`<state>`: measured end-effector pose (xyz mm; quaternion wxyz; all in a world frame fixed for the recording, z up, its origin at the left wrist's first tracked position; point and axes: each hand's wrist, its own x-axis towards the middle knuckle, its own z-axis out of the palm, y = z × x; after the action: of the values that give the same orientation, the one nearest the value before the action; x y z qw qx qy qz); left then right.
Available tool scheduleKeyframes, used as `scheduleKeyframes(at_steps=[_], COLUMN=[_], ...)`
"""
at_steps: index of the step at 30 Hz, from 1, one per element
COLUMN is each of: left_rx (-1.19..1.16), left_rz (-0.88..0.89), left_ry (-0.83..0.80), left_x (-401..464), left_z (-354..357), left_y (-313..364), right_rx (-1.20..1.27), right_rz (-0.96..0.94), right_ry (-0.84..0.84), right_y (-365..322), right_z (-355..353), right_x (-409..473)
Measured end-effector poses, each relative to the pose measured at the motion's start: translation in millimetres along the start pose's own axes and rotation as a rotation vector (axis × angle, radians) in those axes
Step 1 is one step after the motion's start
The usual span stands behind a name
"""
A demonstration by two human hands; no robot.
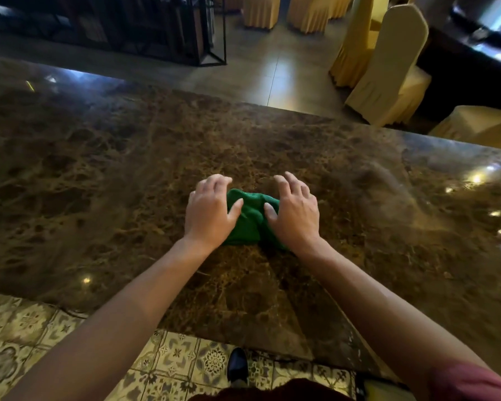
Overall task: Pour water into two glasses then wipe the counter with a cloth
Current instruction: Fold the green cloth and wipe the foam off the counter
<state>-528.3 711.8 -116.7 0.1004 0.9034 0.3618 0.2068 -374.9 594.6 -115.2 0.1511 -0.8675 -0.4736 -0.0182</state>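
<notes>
Brown marble counter (128, 169), wide and glossy, filling most of the view, with ceiling lights mirrored along the right side. Beyond the far edge, chairs in yellow covers (388, 68) on a pale tiled floor, and a dark metal rack (156, 30) at upper left. Below the near edge, patterned floor tiles (26, 342) and the toe of a dark shoe (237, 366).

Near the middle of the counter, slightly toward the near side: a green cloth (250, 215), bunched into a lump and lying flat on the stone. Left hand (209, 209) resting on the cloth's left part, fingers spread and gently curved, thumb laid across the green fabric. Right hand (294, 211) on the right part, fingers likewise spread, thumb pressing the cloth, fingertips reaching past it toward the bare marble. No pinch visible on either side; more a flat press than a grip.

No glasses, no jug or bottle anywhere in sight, so no way to confirm the pouring from here. Judged by the cloth under both hands, probably well into the wiping stage, with an unknown stretch of counter left to cover.

Cloth too crumpled for a clean shape; long axis seemingly running from near to far, tilted a little leftward at the far end, narrower end away from the body.
</notes>
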Motion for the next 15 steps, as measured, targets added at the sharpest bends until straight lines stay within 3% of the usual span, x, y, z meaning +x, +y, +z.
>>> scheduleKeyframes(at_steps=[3, 6, 13, 15], left_rx=[0.098, 0.161, 0.230, 0.192], left_rz=[0.202, 0.250, 0.260, 0.234], left_ry=[-0.206, -0.393, -0.525, -0.487], left_x=[-20.4, -31.5, -16.3, -5.5], left_z=[9.2, 18.2, 6.6, -3.5], left_y=[6.2, -3.8, 1.8, 14.7], right_rx=[0.005, -0.071, -0.093, -0.026], right_rz=[-0.161, -0.234, -0.105, -0.064], right_ry=[-0.077, -0.228, -0.366, -0.357], right_y=[0.3, 9.5, 36.1, 44.0], right_z=[6.7, 17.2, 8.6, -1.1], right_x=[-21.4, -36.1, -32.6, -35.8])
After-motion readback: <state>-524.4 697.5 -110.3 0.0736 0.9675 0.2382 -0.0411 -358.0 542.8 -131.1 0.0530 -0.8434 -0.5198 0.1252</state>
